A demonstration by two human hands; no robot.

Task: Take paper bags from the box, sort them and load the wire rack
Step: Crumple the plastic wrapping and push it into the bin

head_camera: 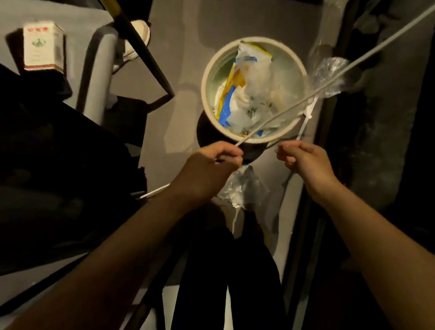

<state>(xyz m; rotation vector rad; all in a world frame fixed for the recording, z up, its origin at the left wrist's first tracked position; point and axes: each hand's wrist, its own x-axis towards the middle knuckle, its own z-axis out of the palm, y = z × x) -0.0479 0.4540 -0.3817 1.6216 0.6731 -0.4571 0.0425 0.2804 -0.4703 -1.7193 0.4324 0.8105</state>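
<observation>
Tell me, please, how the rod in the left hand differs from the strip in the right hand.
The rod is long, running from the left hand across the bin and beyond; the strip in the right hand is short, ending beside the bin's rim. The rod looks smooth; the strip has a small lump partway up. Both are thin and white.

— What does the waste bin (207, 80) look like?
— Smooth cream plastic with a matt rim. The yellow-and-blue packet (233, 88) in it is glossy printed film, and the clear wrap (327, 74) is thin, crinkled plastic that catches the light.
— And the thin rod (277, 118)?
— White and smooth; metal or plastic cannot be told. The white strip (306, 119) looks like plastic.
— The small carton (42, 47)?
— Matt printed cardboard. The floor (175, 31) is dull, even grey, and the black tube (147, 55) looks like painted metal with a faint sheen.
</observation>
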